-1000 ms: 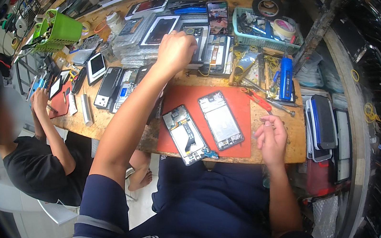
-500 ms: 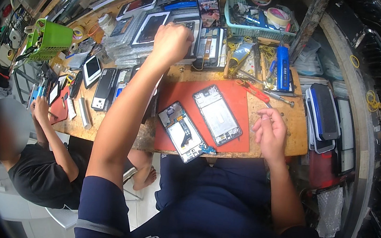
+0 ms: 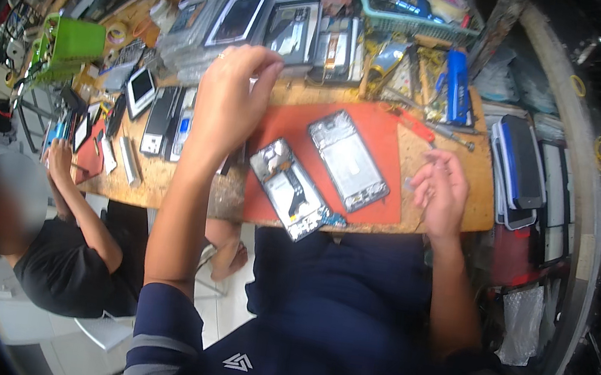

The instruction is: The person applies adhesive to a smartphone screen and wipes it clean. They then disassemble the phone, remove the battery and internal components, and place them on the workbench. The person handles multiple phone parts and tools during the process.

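My left hand [image 3: 235,95] is raised over the bench, left of the opened phones, fingers curled in near the thumb; whatever they may hold is hidden. My right hand [image 3: 442,193] hovers by the mat's right edge, its fingers loosely closed, with a small translucent speck at their tips that I cannot identify. On the red mat [image 3: 290,122] lie two opened phone parts. The silver phone frame [image 3: 349,162] is on the right. Left of it rests a phone frame with a black flex cable [image 3: 288,192], and a small blue circuit board [image 3: 334,220] touches its lower corner.
Red-handled pliers [image 3: 416,125] and a screwdriver [image 3: 453,137] lie beyond my right hand, near a blue cylindrical tool [image 3: 455,88]. Stacked tablet parts [image 3: 238,18] and a teal basket [image 3: 420,27] stand at the back. A co-worker [image 3: 75,256] sits at left.
My left hand has come back from the tablet parts toward me, and its wrist has turned. My right hand stays by the mat with its fingers shifted slightly. The view has tilted a little.
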